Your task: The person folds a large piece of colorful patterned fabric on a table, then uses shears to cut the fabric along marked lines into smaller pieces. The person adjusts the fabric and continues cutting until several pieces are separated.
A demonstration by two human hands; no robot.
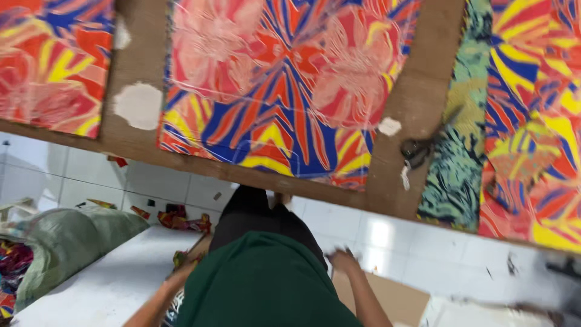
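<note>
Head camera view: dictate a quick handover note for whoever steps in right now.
Left hand: low beside the body, blurred, grip unclear.
Right hand: empty, fingers spread, off the table.
Centre fabric panel lies flat on the table; scissors rest to its right.
Done: panel spread out.
Left: scissors not yet picked up.

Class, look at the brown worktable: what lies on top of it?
On the brown worktable lie bright patterned fabric panels, a green printed cloth and dark scissors. The fabrics cover much of the tabletop, hiding whatever lies beneath them.
</note>
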